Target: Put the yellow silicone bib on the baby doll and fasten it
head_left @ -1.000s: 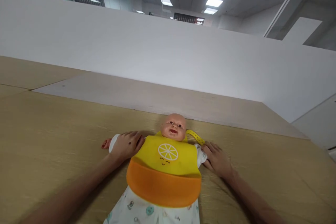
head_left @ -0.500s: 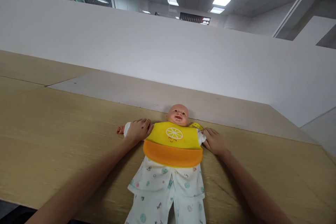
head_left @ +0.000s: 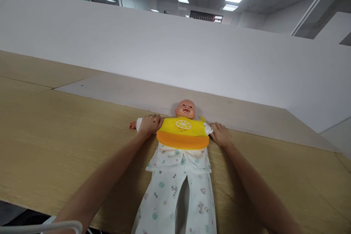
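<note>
A baby doll (head_left: 185, 109) lies face up on the wooden table, its head towards the wall. It wears a white printed outfit (head_left: 178, 190) and a yellow bib (head_left: 182, 124) with a citrus-slice face. The bib's orange catch pocket (head_left: 182, 140) spans the doll's middle. My left hand (head_left: 150, 123) is closed over the doll's sleeved arm on the left, and the doll's small hand (head_left: 133, 125) sticks out past it. On the other side my right hand (head_left: 221, 134) grips the white sleeve (head_left: 207, 128), hiding that arm's end. A bit of yellow strap (head_left: 203, 119) shows beside the doll's neck.
The wooden table (head_left: 68, 135) reaches out on both sides. Behind it runs a grey strip (head_left: 131, 86) along a white wall (head_left: 164, 47), with glass panes above. A white tube-like bar (head_left: 55, 226) crosses the lower left corner, near the table's front edge.
The doll has slid away from me towards the wall, both hands travelling with it. Its head now overlaps the grey strip, and more of its trousers shows. The white bar has come into view.
</note>
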{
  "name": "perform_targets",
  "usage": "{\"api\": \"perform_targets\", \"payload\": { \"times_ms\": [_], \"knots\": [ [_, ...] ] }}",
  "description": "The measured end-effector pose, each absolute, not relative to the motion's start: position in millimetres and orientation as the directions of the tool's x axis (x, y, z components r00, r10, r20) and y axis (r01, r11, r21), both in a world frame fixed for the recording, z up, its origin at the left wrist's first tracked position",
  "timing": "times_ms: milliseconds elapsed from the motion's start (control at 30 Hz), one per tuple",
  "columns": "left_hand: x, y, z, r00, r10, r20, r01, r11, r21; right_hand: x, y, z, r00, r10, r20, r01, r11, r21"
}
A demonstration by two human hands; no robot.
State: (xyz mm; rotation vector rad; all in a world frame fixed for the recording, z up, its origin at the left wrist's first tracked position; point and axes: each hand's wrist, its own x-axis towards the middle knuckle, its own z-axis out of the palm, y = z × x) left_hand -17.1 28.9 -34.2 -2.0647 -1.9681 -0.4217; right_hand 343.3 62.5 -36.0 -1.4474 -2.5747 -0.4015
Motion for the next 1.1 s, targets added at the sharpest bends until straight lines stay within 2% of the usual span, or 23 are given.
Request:
{"api": "perform_targets", "payload": {
  "times_ms": [167,300,500,667,967,1100],
  "knots": [
    [-20.7,39.9,-36.3,0.051,0.915,0.401,0.998,-0.065,0.02,337.9,73.0,-34.3,-0.476,0.832,0.284,0.879,0.452,0.149],
    [-20.5,42.3,-36.8,0.065,0.901,0.429,0.997,-0.072,0.0,340.4,77.6,-38.6,-0.479,0.822,0.308,0.878,0.456,0.146],
    [-19.3,44.4,-36.0,0.063,0.904,0.422,0.994,-0.097,0.058,346.3,78.7,-43.9,-0.489,0.8,0.348,0.869,0.48,0.117],
    [-20.0,45.3,-35.4,0.079,0.904,0.42,0.993,-0.108,0.045,348.1,79.0,-44.7,-0.503,0.79,0.351,0.857,0.51,0.08],
    [-17.7,44.5,-33.7,0.046,0.918,0.394,0.997,-0.068,0.042,359.4,68.3,-43.6,-0.496,0.818,0.291,0.841,0.537,-0.075],
    [-18.0,46.1,-33.4,0.044,0.908,0.416,0.99,-0.096,0.106,362.0,62.9,-38.4,-0.484,0.836,0.26,0.824,0.535,-0.187]
  ]
}}
